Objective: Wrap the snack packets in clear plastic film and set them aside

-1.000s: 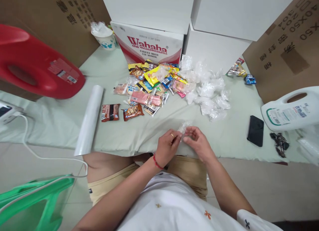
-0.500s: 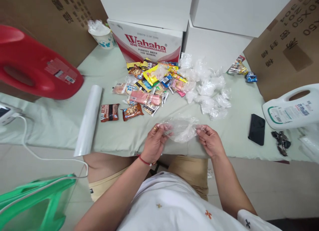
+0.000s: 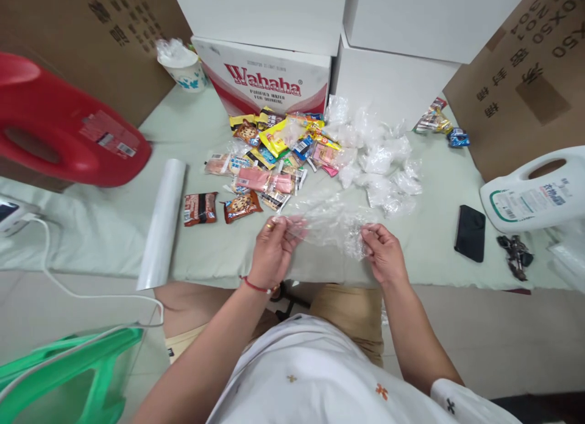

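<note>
A clear plastic bag (image 3: 326,226) is stretched between my two hands above the table's front edge. My left hand (image 3: 274,247) pinches its left end, with fingers closed. At the other end, my right hand (image 3: 384,250) grips a crumpled part of the film between thumb and fingers. Just beyond the bag lies a heap of wrapped snacks (image 3: 256,180), in pink, yellow, blue and brown packets. Beside that heap is a pile of crumpled clear plastic bags (image 3: 386,162). Two brown snack packets, one a cookie packet (image 3: 242,206), lie nearer my left hand.
A plastic roll (image 3: 163,223) and a red jug (image 3: 68,125) are on the left. At the back stand a Wahaha carton (image 3: 269,83) and a paper cup (image 3: 185,70). To the right are a black phone (image 3: 470,233), dark keys (image 3: 516,256) and a white detergent bottle (image 3: 539,192).
My left hand has shifted slightly left and up, spreading the bag wider. The right hand stays on its end, where the film is more bunched.
</note>
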Demonstrator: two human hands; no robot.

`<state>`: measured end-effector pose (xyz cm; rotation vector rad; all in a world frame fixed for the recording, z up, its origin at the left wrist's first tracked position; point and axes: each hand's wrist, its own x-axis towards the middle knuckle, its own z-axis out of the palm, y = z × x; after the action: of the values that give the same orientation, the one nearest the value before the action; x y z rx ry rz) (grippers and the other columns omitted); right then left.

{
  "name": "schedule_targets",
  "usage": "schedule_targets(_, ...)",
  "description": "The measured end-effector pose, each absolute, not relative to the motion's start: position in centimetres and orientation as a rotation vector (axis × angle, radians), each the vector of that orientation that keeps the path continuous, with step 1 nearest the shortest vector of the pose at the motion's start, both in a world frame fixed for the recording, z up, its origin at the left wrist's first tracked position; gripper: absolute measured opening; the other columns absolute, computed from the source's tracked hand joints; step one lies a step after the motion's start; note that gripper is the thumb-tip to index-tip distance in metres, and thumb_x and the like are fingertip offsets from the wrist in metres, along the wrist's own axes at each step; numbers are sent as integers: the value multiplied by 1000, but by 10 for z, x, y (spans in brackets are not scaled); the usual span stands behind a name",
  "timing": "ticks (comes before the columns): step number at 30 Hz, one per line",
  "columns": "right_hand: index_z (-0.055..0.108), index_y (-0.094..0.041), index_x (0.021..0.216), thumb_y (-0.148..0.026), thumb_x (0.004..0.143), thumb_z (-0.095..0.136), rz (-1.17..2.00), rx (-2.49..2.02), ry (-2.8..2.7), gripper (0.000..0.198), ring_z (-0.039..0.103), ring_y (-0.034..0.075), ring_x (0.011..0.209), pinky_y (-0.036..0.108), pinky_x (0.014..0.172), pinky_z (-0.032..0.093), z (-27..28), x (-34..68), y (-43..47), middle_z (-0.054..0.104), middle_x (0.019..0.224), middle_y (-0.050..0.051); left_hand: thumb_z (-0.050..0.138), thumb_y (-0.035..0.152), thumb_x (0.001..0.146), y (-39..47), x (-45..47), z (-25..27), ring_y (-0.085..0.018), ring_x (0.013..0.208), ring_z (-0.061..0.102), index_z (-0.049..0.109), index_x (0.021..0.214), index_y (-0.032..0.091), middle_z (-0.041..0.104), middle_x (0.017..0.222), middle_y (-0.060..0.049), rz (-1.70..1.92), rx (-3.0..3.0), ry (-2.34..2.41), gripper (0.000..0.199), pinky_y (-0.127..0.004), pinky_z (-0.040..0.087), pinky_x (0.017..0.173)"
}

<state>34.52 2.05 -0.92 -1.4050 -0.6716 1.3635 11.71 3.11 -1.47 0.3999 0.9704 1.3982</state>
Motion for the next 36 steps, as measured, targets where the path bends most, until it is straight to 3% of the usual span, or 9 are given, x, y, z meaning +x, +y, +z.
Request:
schedule_targets(8,67,-21,87,-45,68,91,1391,-1419,-644,39,33,4,48,18,39,18,-19,371,-11,65,74,-2,84,38,76,97,96,-28,-15,88,71,56,89,20,71,97,-2,1344,487,1137,35,-25,56,73)
schedule_targets(13,71,-19,92,-52,73,85,1369,-1480,-681,40,38,5,47,19,37,27,-20,365,-22,70,81,3,83,23,73,78,111,-16,-16,98,60,58,109,21,60,115,-4,1667,1073,1723,44,-30,50,86)
schedule_targets(15,72,-19,96,-54,74,83,1355,-1495,-719,43,41,6,48,20,38,31,-19,363,-22,71,84,3,79,23,79,52,122,-3,-19,100,57,60,109,20,59,114,-6,1722,1401,1836,36,-33,48,88)
schedule_targets(18,71,-19,106,-55,76,80,1358,-1507,-786,48,46,8,49,22,40,38,-15,360,-24,71,83,2,65,24,94,14,150,13,-18,85,59,63,93,22,61,89,-2,1459,1792,1428,3,-32,48,81)
schedule_targets(21,67,-19,125,-53,84,73,1324,-1548,-917,53,53,11,53,25,48,47,-11,356,-30,73,85,2,63,32,96,-2,185,17,-20,86,61,63,92,21,64,88,-4,1141,1899,1231,11,-33,49,79)
schedule_targets(24,61,-21,139,-49,89,68,1241,-1580,-1071,58,64,16,65,28,58,53,-8,352,-36,76,93,4,75,40,86,2,212,10,-25,97,62,66,100,21,66,99,-8,998,1927,1303,25,-36,50,83)
schedule_targets(27,55,-20,145,-48,90,67,1270,-1574,-1009,64,59,15,57,27,54,50,-6,351,-37,70,74,-1,70,28,89,13,218,0,-21,88,61,68,86,22,64,87,-4,949,1838,1252,7,-34,48,80)
schedule_targets(29,54,-20,145,-50,87,71,1323,-1549,-867,67,53,11,50,24,48,45,-7,353,-35,68,71,-3,66,25,90,19,213,-7,-17,76,58,66,78,21,61,78,-1,981,1648,1194,13,-30,46,74)
schedule_targets(36,69,-18,115,-57,72,83,1497,-1496,-648,60,40,5,48,20,39,28,-13,370,-28,76,101,8,73,48,87,27,178,-22,-12,69,51,60,84,20,58,75,3,1242,952,1185,31,-25,43,68)
